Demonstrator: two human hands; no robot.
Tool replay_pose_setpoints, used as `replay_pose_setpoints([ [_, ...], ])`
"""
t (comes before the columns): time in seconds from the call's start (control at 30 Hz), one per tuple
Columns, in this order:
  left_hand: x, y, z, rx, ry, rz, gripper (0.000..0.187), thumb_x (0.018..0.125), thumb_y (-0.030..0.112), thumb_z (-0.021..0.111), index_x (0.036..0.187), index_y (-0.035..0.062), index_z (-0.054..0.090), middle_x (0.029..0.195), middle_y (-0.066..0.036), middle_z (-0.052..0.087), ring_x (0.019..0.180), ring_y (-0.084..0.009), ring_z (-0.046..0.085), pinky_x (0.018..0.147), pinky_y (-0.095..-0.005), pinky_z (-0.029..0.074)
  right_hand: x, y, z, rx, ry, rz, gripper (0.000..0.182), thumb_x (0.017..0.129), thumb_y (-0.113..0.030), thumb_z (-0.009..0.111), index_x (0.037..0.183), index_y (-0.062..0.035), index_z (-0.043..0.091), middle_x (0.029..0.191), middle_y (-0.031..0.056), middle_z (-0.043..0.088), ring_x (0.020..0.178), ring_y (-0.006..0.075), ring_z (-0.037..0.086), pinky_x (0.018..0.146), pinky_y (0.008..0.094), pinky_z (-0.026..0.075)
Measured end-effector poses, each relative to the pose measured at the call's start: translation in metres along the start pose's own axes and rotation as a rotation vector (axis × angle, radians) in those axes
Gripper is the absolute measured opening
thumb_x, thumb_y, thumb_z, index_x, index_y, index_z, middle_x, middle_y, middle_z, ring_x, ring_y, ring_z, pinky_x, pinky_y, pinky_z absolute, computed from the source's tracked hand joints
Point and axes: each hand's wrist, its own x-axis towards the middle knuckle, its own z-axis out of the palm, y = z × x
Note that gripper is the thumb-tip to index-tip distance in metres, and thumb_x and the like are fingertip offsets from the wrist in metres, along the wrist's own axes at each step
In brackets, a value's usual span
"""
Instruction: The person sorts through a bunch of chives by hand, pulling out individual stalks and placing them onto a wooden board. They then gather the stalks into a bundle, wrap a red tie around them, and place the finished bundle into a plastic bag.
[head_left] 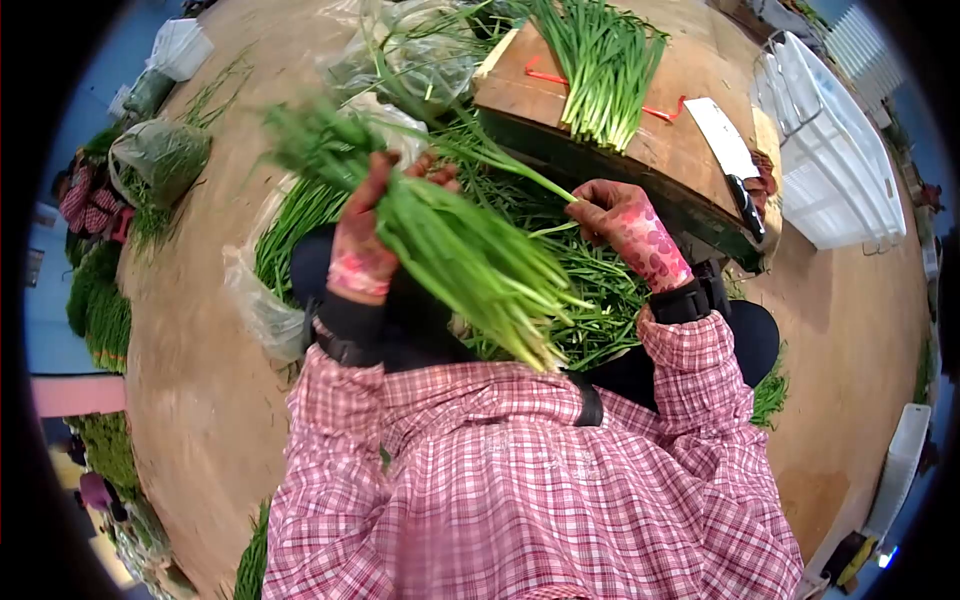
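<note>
A thick bunch of long green leafy stalks (465, 250) lies across my left hand (368, 225), whose fingers are wrapped round its middle; the pale ends point down and right, and the leafy tips are blurred. My right hand (625, 225) pinches the end of a thin green stalk (520, 175), right of the bunch. Loose greens (600, 290) fill the space below and between my hands. Another bunch (600, 75) rests on a wooden board (510, 85) ahead, over a red tie (545, 73).
A cleaver (722, 140) with a black handle lies at the board's right edge. White crates (835, 150) stand at the right. Plastic bags of greens (165, 155) are on the floor at the left and ahead. People (88, 205) sit at the far left.
</note>
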Motion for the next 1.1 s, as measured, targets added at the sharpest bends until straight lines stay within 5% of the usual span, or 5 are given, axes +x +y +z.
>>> replay_pose_setpoints([
  [0.43,0.034,0.056,-0.002,0.068,0.123,0.494,0.028,0.089,0.029,0.064,0.088,0.0015,0.058,0.088,-0.007,0.06,0.088,-0.022,0.057,0.085,-0.0355,0.046,-0.027,0.02,-0.031,-0.877,0.351,-0.318,0.02,0.085,-0.018,0.062,0.098,-0.0034,0.069,0.087,0.0149,0.067,0.08,0.031,0.065,0.071,0.0354,0.05],
  [0.7,0.038,0.046,0.01,0.204,0.08,0.515,0.033,0.093,0.034,0.058,0.094,0.0011,0.06,0.096,-0.012,0.063,0.096,-0.0242,0.059,0.091,-0.0359,0.045,-0.017,-0.041,0.027,-0.076,0.073,-0.098,0.027,0.082,-0.023,0.07,0.086,0.004,0.069,0.067,0.0048,0.063,0.063,0.0088,0.054,0.06,0.0263,0.045],
  [0.9,0.036,0.06,-0.009,0.161,0.196,0.553,0.03,0.091,0.032,0.061,0.091,0.0014,0.06,0.091,-0.01,0.064,0.093,-0.0245,0.061,0.09,-0.0372,0.047,-0.016,0.012,-0.017,-0.985,0.417,-0.053,0.016,0.081,-0.021,0.064,0.086,-0.0081,0.071,0.079,0.0128,0.068,0.079,0.0312,0.065,0.076,0.0402,0.051],
  [1.0,0.037,0.045,0.008,0.095,0.201,0.562,0.025,0.09,0.025,0.064,0.091,0.0007,0.059,0.088,-0.008,0.063,0.09,-0.0256,0.062,0.085,-0.0383,0.05,-0.007,-0.014,0.021,-0.282,0.347,-0.557,0.021,0.081,-0.015,0.068,0.099,-0.0061,0.069,0.089,0.0134,0.064,0.088,0.0279,0.063,0.078,0.0362,0.05],
  [1.1,0.038,0.036,0.023,0.091,0.187,0.513,0.024,0.091,0.024,0.063,0.093,0.0006,0.059,0.087,-0.007,0.063,0.091,-0.0255,0.062,0.086,-0.0386,0.05,0.006,-0.037,0.046,-0.518,0.287,-0.813,0.021,0.083,-0.015,0.068,0.099,-0.0031,0.067,0.091,0.0128,0.065,0.086,0.0255,0.064,0.077,0.0353,0.05],
])
